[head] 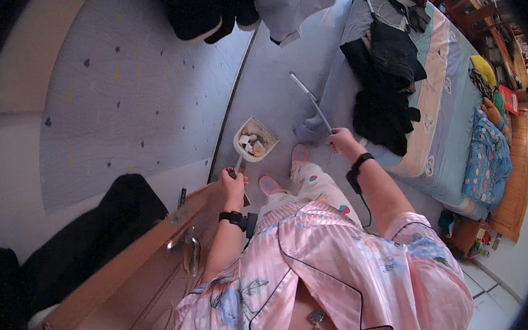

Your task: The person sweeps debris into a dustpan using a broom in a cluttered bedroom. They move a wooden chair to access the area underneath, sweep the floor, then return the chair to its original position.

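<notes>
My left hand (pixel 234 182) is closed around the handle of a white dustpan (pixel 256 139), held low beside the wooden door. Crumpled white scraps (pixel 252 143) and some brownish debris lie in its pan. In my right hand (pixel 342 140) is a long thin white stick (pixel 313 100), probably a broom handle, that slants away from me over the floor. A blurred grey-blue shape (pixel 310 128) shows beside the stick; I cannot tell whether it belongs to it. Both wrists wear black straps with small devices.
A wooden door (pixel 133 273) with a metal handle stands at my left. Dark and grey clothes (pixel 295 4) hang ahead. On the right, a bed (pixel 433 128) holds black clothes (pixel 380 109) and a blue patterned cloth (pixel 487 161). My pink slippers (pixel 269 184) are on the grey floor.
</notes>
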Demonstrator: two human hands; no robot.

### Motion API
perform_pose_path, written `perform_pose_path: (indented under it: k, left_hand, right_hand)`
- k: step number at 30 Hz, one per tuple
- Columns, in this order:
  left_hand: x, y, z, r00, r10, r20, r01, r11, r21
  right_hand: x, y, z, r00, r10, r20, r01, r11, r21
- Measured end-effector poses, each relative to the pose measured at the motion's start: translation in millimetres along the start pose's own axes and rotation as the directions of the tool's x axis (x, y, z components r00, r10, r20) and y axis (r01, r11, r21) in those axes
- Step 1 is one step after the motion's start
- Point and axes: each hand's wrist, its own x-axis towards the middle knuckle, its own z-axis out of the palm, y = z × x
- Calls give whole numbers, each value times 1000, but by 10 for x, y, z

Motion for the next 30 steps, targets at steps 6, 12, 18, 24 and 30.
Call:
perform_pose_path:
  k: [6, 12, 18, 24, 30]
  left_hand:
    - [415, 389, 436, 999, -28, -31, 25, 996, -87]
    - [706, 1139, 909, 998, -55, -25, 51, 988, -146]
    - [871, 1823, 1612, 999, 4, 52, -4, 1000, 4]
    - [1048, 2442, 2833, 992, -22, 128, 46, 981, -186]
    - [1281, 3130, 4060, 978, -159, 133, 166, 985, -41]
  right_hand:
    - [619, -182, 538, 999, 47, 4, -43, 940, -339]
    - [475, -584, -205, 887, 220, 407, -281, 955, 97]
    - [121, -1070, -1223, 951, 186, 246, -278, 862, 423]
    - [370, -1209, -1620, 985, 149, 84, -169, 755, 633]
    - [770, -1385, -1584, 986, 169, -8, -110, 676, 728]
